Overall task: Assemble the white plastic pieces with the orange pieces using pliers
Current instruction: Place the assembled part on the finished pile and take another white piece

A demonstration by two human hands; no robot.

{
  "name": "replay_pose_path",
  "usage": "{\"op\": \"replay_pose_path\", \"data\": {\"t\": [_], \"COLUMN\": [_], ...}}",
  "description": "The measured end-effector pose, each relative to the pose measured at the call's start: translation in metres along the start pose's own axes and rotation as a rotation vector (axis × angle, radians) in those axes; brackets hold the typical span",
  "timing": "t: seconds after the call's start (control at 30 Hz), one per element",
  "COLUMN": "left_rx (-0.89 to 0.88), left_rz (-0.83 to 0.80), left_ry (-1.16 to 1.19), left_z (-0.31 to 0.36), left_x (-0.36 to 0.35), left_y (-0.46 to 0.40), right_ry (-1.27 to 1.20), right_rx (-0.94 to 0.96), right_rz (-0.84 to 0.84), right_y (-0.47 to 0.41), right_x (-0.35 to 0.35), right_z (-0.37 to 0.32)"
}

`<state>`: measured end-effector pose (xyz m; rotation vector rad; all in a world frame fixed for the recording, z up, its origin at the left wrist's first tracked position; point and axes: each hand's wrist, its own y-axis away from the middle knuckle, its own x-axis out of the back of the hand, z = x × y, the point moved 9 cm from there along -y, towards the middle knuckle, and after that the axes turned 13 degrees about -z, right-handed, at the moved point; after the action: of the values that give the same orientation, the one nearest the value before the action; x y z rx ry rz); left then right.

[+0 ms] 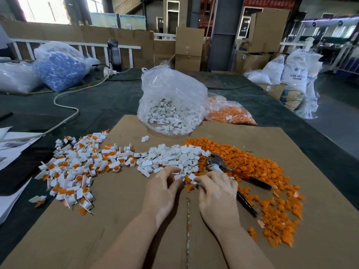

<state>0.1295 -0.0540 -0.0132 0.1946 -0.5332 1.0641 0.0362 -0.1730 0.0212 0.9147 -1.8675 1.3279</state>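
Observation:
My left hand (162,188) and my right hand (217,189) meet at the near edge of a heap of loose white plastic pieces (174,156). The left fingers pinch a white piece (179,175). The right fingers pinch another white piece (193,178), with an orange piece (188,180) lying between the two hands. The pliers (229,168) lie on the orange heap (252,166) just right of my right hand, jaws pointing away, black-and-red handles toward me. Joined white-and-orange pieces (77,166) are spread to the left.
All this lies on a cardboard sheet (136,220). Behind it stand an open clear bag of white pieces (171,111) and a bag of orange pieces (231,113). A cable (66,105) crosses the dark table at left, near papers (11,148).

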Motion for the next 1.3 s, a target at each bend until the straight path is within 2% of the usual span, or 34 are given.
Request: {"op": "replay_pose_path", "data": {"t": [0.13,0.3,0.6,0.8,0.87,0.97,1.13,1.3], "left_rx": [0.025,0.021,-0.012,-0.004,0.000,0.015,0.045,0.048], "left_rz": [0.000,-0.039,-0.125,-0.164,-0.185,-0.212,-0.187,-0.171], "left_ry": [0.034,0.020,-0.049,-0.078,-0.050,0.038,0.140,0.188], "left_z": [-0.003,-0.002,0.002,0.001,0.001,0.000,-0.001,-0.002], "left_x": [-0.001,-0.005,-0.012,-0.015,-0.016,-0.018,-0.014,-0.013], "left_y": [-0.001,-0.001,0.000,-0.001,-0.001,0.000,0.000,0.001], "right_ry": [0.093,0.074,-0.195,-0.547,-0.588,-0.569,-0.329,-0.262], "right_rx": [0.121,0.115,0.071,-0.112,-0.140,-0.133,-0.047,-0.011], "right_rz": [-0.071,-0.090,-0.076,-0.152,-0.177,-0.216,-0.172,-0.177], "right_y": [-0.002,-0.003,-0.002,-0.001,-0.001,-0.002,-0.003,-0.003], "right_x": [-0.006,-0.007,0.004,-0.004,-0.007,-0.011,-0.004,-0.006], "right_z": [-0.017,-0.015,-0.005,0.016,0.018,0.017,0.005,0.001]}}
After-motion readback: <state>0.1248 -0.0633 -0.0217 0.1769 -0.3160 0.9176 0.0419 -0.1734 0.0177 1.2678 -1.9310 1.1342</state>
